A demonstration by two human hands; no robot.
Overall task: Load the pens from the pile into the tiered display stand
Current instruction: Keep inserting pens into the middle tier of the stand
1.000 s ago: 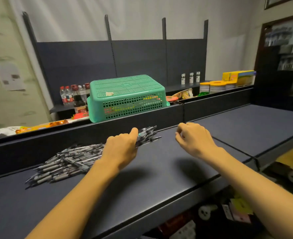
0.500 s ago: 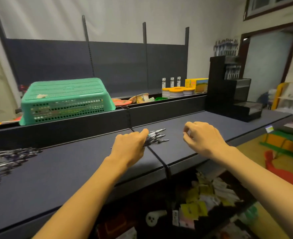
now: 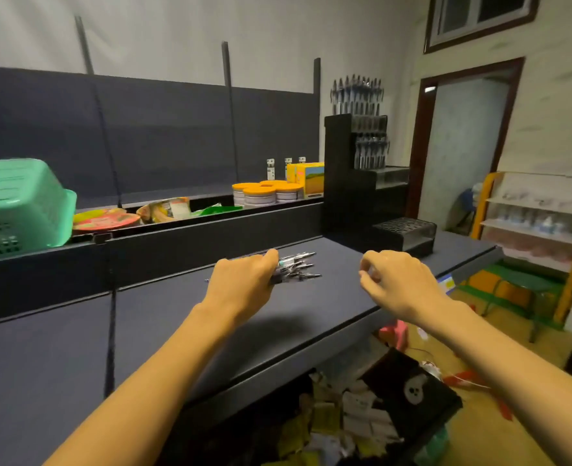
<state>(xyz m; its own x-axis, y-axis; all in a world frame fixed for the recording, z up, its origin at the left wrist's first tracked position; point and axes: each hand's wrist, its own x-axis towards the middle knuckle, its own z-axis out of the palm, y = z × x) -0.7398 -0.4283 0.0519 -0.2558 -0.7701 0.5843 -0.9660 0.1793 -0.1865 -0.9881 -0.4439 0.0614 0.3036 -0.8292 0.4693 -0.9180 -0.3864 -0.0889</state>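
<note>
the left hand (image 3: 244, 280) covers the barrels of the pens (image 3: 296, 266); only their tips show. the green basket (image 3: 15, 206) is cut off by the left edge. the right hand (image 3: 395, 280) curls inward, its fingertips hidden. pens in the display stand (image 3: 362, 156) are blurred, uncountable.

Green basket (image 3: 19, 206), orange-lidded tubs (image 3: 267, 192)

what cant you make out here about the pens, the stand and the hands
- Bunch of pens, head view: exact count unclear; the left hand covers the barrels, only the tips show.
- Right hand: fingers curl away from the camera, so whether it holds anything cannot be told.
- Tiered display stand: upper rows hold pens, but they are too small and blurred to count.
- Green basket: cut off by the left edge.
</note>
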